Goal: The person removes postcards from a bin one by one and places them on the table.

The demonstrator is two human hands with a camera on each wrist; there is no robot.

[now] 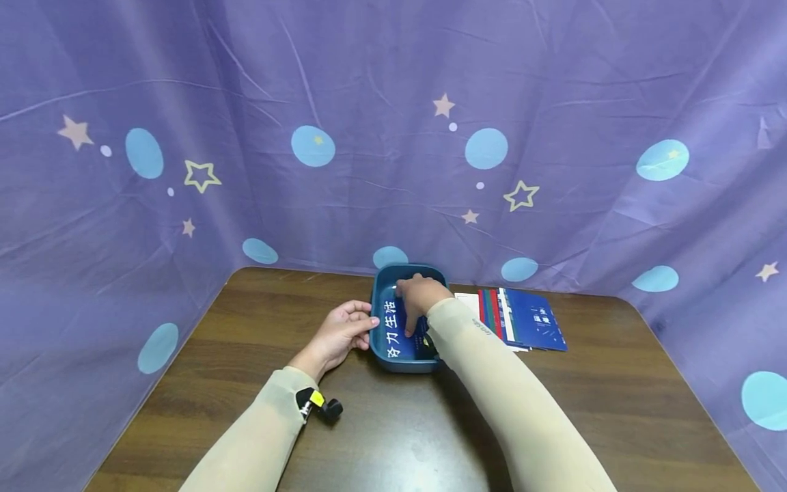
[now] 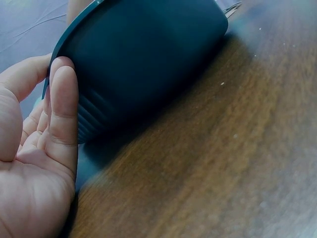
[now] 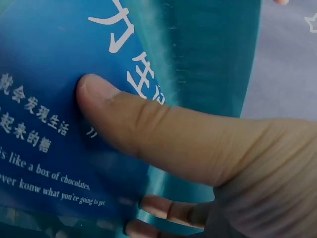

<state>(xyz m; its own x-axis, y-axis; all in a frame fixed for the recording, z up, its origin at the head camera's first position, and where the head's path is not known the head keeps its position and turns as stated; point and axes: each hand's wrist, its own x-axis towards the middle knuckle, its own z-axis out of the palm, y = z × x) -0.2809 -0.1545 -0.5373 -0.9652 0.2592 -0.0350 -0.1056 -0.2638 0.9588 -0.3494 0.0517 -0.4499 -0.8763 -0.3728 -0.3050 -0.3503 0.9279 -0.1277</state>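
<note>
A dark teal plastic bin (image 1: pixel 410 367) stands near the back of the table. My left hand (image 1: pixel 337 335) pinches its left rim, thumb over the edge and fingers against the outer wall; the left wrist view shows this bin wall (image 2: pixel 148 54) close up. Inside the bin is a blue postcard (image 1: pixel 391 320) with white Chinese characters. My right hand (image 1: pixel 423 295) reaches in and holds the postcard. In the right wrist view the thumb lies across its printed face (image 3: pixel 44 44), with two fingertips at its edge. The other right fingers are partly hidden.
Right of the bin, several cards (image 1: pixel 533 320) lie fanned on the wooden table (image 1: pixel 381 437), a blue one at the right end. A purple curtain (image 1: pixel 381 191) with stars and blue spots hangs behind and at both sides. A small camera (image 1: pixel 328 408) sits on my left wrist.
</note>
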